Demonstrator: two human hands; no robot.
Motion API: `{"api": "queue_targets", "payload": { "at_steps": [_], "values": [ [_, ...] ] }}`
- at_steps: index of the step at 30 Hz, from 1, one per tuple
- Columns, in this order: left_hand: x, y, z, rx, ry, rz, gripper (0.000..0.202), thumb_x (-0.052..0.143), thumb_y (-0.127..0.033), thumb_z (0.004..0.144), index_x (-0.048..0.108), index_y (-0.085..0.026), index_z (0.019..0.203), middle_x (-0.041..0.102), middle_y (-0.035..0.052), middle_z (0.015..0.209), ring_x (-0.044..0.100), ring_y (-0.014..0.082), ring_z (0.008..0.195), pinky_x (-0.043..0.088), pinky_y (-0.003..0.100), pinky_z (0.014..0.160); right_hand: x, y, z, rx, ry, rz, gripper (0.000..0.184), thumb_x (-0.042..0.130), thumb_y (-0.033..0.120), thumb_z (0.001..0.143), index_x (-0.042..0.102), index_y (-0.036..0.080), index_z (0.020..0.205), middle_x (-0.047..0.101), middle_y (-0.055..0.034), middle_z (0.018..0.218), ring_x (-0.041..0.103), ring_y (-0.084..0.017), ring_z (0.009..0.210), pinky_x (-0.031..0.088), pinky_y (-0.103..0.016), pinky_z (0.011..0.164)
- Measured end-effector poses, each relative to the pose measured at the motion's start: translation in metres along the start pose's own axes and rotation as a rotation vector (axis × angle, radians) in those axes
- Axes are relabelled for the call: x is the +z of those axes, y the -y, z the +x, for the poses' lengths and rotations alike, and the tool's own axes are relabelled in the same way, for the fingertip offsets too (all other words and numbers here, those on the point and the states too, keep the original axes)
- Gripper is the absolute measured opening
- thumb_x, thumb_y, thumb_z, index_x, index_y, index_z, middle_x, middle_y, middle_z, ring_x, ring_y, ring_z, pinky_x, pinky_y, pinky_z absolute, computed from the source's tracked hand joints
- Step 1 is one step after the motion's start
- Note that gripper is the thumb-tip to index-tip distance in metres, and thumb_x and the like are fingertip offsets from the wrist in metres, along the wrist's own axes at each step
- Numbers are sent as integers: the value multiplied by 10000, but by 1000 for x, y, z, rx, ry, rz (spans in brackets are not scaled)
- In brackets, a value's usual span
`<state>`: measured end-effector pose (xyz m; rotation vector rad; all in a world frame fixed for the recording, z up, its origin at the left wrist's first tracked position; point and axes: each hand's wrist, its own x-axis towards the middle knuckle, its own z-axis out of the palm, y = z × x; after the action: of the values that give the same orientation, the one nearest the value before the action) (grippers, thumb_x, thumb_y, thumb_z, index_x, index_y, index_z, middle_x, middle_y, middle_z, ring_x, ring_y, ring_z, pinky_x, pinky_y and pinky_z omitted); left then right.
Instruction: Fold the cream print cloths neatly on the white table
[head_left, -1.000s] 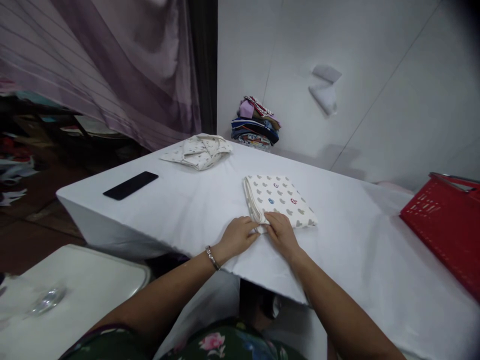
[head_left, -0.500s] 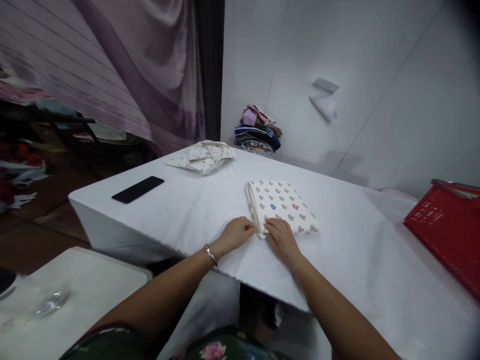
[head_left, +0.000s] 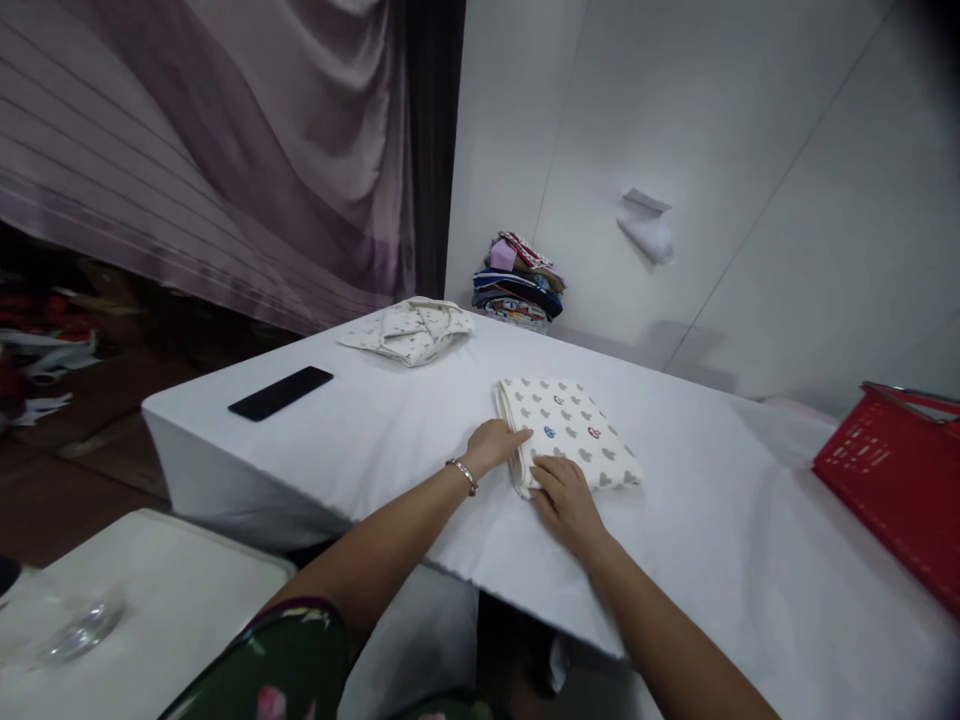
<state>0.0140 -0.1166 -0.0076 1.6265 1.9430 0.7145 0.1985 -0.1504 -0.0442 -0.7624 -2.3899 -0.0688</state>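
A folded white cloth (head_left: 570, 430) with grey, blue and red printed motifs lies on the white-covered table (head_left: 390, 440). My left hand (head_left: 495, 446), with a bracelet at its wrist, grips the cloth's left edge, thumb on top and the other fingers largely hidden at the side. At the near left corner, my right hand (head_left: 566, 498) is closed over the front edge, its fingertips on the upper layer. Farther back lies a loosely folded, printed white garment (head_left: 416, 332), which neither hand touches.
A flat black rectangular object (head_left: 282, 393) lies at the table's left. Against the wall stands a stack of folded fabrics (head_left: 517, 285). On the right is a red basket (head_left: 892, 480). A pale side table (head_left: 172, 580) stands at lower left, near a hanging curtain (head_left: 300, 150).
My left hand has moved up along the cloth's left edge, and its thumb now lies on top. My right hand stays at the near corner. The view has tilted slightly.
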Motion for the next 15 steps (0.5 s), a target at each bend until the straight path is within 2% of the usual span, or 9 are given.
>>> {"api": "queue_targets", "payload": {
  "at_steps": [3,9,15],
  "values": [
    [2,2,2,-18,10,2,396,553,-539,710,580,-166,583,569,33,566,506,152,548,280,252,505,0,0,0,-3,4,-5,274,475,186,858,547,193,1122,568,-103,1175,471,-238,1116,348,-442,949],
    [9,13,3,-3,-48,-86,232,570,-364,713,583,-164,596,596,17,616,507,129,570,292,231,503,-2,1,0,-17,13,20,327,472,184,856,511,198,1180,559,-108,1192,467,-236,1132,352,-442,958],
    [11,16,12,-38,-70,-149,290,604,-455,694,618,-167,661,618,20,644,529,138,593,312,230,510,-2,1,1,-12,6,20,309,483,186,847,530,203,1151,562,-101,1180,471,-234,1122,355,-442,956]
  ]
}}
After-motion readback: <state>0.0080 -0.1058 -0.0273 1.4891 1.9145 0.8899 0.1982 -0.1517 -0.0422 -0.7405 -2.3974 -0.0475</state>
